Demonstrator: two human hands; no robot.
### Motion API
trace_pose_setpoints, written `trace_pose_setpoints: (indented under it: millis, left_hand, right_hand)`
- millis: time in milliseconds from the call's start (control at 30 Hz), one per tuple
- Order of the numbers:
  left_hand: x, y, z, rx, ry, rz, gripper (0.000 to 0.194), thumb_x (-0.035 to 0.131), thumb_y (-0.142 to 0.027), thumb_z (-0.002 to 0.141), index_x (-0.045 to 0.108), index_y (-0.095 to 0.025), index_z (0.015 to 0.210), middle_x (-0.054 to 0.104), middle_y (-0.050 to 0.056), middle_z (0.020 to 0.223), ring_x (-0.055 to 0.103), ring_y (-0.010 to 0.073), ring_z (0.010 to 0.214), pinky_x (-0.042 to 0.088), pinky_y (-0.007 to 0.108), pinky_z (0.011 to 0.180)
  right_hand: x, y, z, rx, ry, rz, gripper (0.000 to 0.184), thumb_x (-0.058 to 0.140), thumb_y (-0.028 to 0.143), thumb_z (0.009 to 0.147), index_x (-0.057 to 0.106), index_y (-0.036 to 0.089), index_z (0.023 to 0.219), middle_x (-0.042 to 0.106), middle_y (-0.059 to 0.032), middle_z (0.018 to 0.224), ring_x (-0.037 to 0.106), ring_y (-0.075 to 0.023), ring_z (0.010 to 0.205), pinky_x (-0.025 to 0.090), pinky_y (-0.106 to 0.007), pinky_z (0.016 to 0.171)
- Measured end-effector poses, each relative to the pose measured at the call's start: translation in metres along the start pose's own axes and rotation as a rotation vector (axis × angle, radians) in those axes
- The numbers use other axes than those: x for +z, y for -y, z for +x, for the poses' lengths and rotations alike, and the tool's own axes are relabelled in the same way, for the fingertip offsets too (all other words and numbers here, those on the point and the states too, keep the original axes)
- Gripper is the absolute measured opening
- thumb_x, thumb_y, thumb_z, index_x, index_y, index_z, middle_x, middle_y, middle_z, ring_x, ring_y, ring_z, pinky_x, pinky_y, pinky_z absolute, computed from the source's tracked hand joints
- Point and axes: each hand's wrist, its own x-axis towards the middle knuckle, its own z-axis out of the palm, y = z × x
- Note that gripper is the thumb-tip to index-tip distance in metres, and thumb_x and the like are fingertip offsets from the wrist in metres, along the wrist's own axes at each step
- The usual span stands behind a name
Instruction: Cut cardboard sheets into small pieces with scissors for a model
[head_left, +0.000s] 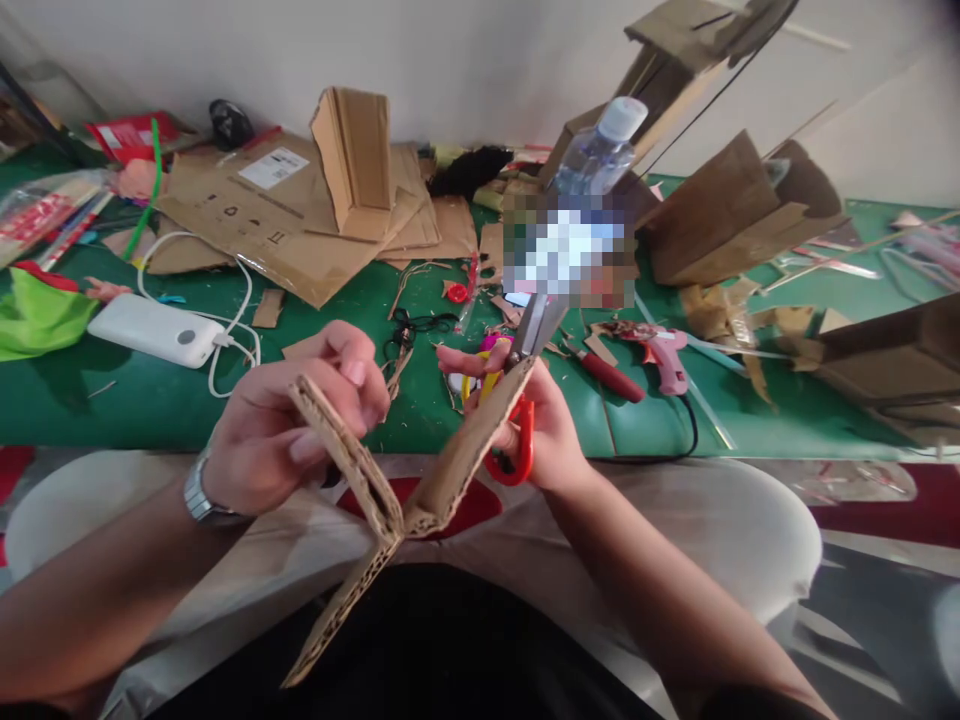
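Observation:
A folded cardboard piece [469, 450] with three flaps joined in a Y shape is held up in front of my body, its corrugated edges facing me. My left hand [281, 430], with a metal watch at the wrist, is closed at the left flap, thumb and curled fingers partly behind it. In my right hand [551, 430] are scissors [534, 328] with red and yellow handles, their blades pointing up and away. The right flap leans against this hand and covers part of the palm. One finger of the right hand sticks out to the left.
On the green table [611, 440] lie a white power bank [154, 330] with its cable, flattened cardboard [247, 215], a red-handled tool [604, 375] and a pink glue gun [664, 360]. A clear bottle [592, 160] stands behind a blurred bright patch. Cardboard boxes [720, 240] stand at right.

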Motion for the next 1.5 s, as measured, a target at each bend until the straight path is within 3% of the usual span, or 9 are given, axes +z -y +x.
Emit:
trace_pose_setpoints:
  millis: [100,267,433,567,733,833,1067,1300,1500]
  left_hand:
    - [0.009,0.002,0.003,-0.116,-0.108,-0.201,0.020,0.085,-0.042,0.090,0.077,-0.024,0.088,0.062,0.005,0.102,0.056,0.0124,0.067,0.055,0.027,0.056]
    - [0.007,0.010,0.008,-0.253,-0.331,-0.115,0.023,0.086,-0.043,0.088,0.079,-0.023,0.097,0.071,0.003,0.084,0.067,0.0170,0.071,0.063,0.027,0.064]
    - [0.001,0.013,0.008,-0.159,-0.144,0.094,0.015,0.078,-0.035,0.099,0.075,-0.025,0.110,0.073,0.000,0.076,0.062,0.0127,0.052,0.053,0.022,0.043]
    - [-0.003,0.013,0.007,-0.024,-0.106,0.314,0.046,0.079,-0.030,0.098,0.069,-0.033,0.143,0.076,-0.001,0.082,0.056,0.0109,0.049,0.045,0.022,0.040]
    - [-0.006,0.010,0.005,0.048,-0.123,0.595,0.032,0.073,-0.028,0.101,0.076,-0.034,0.132,0.062,-0.006,0.062,0.040,0.0093,0.042,0.028,0.025,0.038]
    - [-0.006,0.006,0.007,0.056,-0.111,0.672,0.033,0.073,-0.025,0.100,0.075,-0.035,0.132,0.056,-0.007,0.059,0.039,0.0104,0.043,0.030,0.027,0.040]
    - [-0.006,0.004,0.005,0.134,-0.135,0.782,0.038,0.075,-0.021,0.097,0.074,-0.031,0.134,0.069,-0.007,0.068,0.046,0.0090,0.045,0.042,0.025,0.045]
    - [0.002,-0.007,-0.002,0.168,-0.119,0.918,0.036,0.076,-0.020,0.094,0.077,-0.027,0.130,0.085,0.002,0.098,0.065,0.0117,0.058,0.060,0.025,0.060]
    - [0.003,-0.011,0.004,0.050,-0.076,0.819,0.040,0.073,-0.019,0.094,0.073,-0.024,0.133,0.074,-0.004,0.075,0.057,0.0109,0.052,0.052,0.023,0.053]
  right_hand:
    - [0.000,0.000,-0.005,0.024,0.008,0.031,0.065,0.104,0.053,0.071,0.064,0.033,0.118,0.080,-0.0064,0.129,0.080,-0.0280,0.100,0.070,-0.046,0.086]
    - [-0.003,0.001,-0.012,0.072,-0.191,-0.045,0.056,0.103,0.049,0.073,0.073,0.032,0.117,0.082,-0.0039,0.115,0.081,-0.0309,0.107,0.069,-0.052,0.100]
    - [-0.013,0.006,-0.009,0.036,-0.269,-0.134,0.044,0.102,0.045,0.074,0.074,0.029,0.105,0.082,-0.0014,0.104,0.080,-0.0256,0.093,0.070,-0.045,0.090]
    - [-0.017,0.007,-0.006,0.040,-0.288,-0.195,0.040,0.100,0.043,0.074,0.073,0.028,0.100,0.080,-0.0011,0.096,0.077,-0.0244,0.083,0.069,-0.041,0.078]
    - [-0.012,0.008,-0.004,0.023,-0.323,-0.260,0.034,0.096,0.035,0.077,0.073,0.029,0.101,0.079,0.0000,0.093,0.075,-0.0225,0.081,0.066,-0.037,0.075]
    - [-0.005,0.011,-0.008,-0.029,-0.334,-0.323,0.035,0.094,0.030,0.079,0.073,0.029,0.107,0.081,-0.0011,0.097,0.076,-0.0239,0.085,0.066,-0.038,0.077]
    - [-0.002,0.011,-0.009,-0.101,-0.330,-0.385,0.035,0.095,0.030,0.080,0.072,0.029,0.105,0.078,-0.0010,0.092,0.073,-0.0226,0.080,0.063,-0.037,0.071]
    - [-0.019,0.018,-0.001,-0.133,-0.394,-0.424,0.036,0.093,0.043,0.087,0.062,0.028,0.097,0.064,0.0034,0.080,0.060,-0.0151,0.060,0.053,-0.031,0.053]
    - [-0.016,0.037,-0.006,-0.267,-0.411,-0.443,0.032,0.088,0.030,0.093,0.056,0.029,0.096,0.077,-0.0019,0.100,0.082,-0.0294,0.104,0.065,-0.043,0.080]
